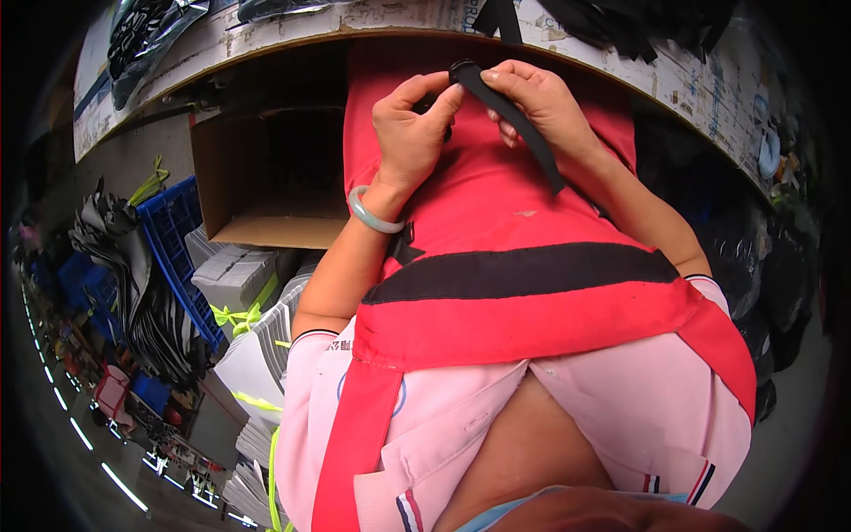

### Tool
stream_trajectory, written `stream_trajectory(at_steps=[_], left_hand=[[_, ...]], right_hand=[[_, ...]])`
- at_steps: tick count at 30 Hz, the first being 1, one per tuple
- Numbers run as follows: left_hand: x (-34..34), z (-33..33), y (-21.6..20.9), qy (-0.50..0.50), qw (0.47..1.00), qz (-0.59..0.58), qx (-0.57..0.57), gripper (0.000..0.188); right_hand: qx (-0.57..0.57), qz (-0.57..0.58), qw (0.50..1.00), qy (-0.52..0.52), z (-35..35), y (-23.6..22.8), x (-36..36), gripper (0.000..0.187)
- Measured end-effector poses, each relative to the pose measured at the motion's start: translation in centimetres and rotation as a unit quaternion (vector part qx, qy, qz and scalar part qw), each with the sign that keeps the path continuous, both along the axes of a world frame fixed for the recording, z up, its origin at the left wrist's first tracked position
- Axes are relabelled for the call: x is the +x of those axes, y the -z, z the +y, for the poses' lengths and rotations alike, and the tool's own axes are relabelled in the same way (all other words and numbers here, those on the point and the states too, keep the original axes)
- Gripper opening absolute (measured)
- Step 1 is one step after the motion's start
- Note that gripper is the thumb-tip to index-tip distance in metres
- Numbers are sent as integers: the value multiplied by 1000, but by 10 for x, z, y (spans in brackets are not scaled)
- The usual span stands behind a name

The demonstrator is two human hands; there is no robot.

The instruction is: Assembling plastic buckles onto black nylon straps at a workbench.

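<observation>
A black webbing strap hangs over my red apron, its loose end pointing down toward my lap. At its upper end sits a small dark piece that looks like a buckle. My left hand, with a pale bangle on the wrist, pinches that end between thumb and forefinger. Just beside it, my right hand grips the strap below the buckle, thumb on top and the other fingers curled. Some dark material shows behind my left fingertips, too hidden to name.
A worktable curves across just beyond my hands, bearing black straps and a plastic bag of black items. To the left are an open cardboard box, a blue crate and grey stacks tied with yellow-green ribbon.
</observation>
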State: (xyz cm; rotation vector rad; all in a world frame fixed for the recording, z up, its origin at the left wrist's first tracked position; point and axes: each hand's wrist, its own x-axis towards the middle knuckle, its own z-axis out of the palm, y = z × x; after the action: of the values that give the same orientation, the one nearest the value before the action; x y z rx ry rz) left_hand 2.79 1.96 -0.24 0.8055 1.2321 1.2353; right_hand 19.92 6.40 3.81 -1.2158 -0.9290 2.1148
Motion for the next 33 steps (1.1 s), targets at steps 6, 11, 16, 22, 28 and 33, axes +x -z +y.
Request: stream_trajectory(at_steps=[6, 11, 16, 22, 28, 33], left_hand=[[-5, 4, 13, -25, 969, 185, 162, 12], [-1, 7, 16, -20, 919, 274, 283, 16], [-12, 2, 27, 48, 972, 156, 167, 21], [-15, 7, 3, 60, 968, -192, -152, 28], [-7, 6, -3, -28, 996, -77, -47, 19], [-4, 2, -2, -44, 999, -21, -8, 15]], right_hand=[[-8, 62, 997, 36, 0, 6, -4, 20], [28, 57, 995, 81, -2, 15, -8, 24], [21, 25, 999, 3, 10, 16, -1, 29], [356, -140, 922, -59, 6, 35, 3, 15], [305, -27, 951, 31, 1, -18, -6, 13], [114, -149, 979, -76, -3, -5, 0, 19]])
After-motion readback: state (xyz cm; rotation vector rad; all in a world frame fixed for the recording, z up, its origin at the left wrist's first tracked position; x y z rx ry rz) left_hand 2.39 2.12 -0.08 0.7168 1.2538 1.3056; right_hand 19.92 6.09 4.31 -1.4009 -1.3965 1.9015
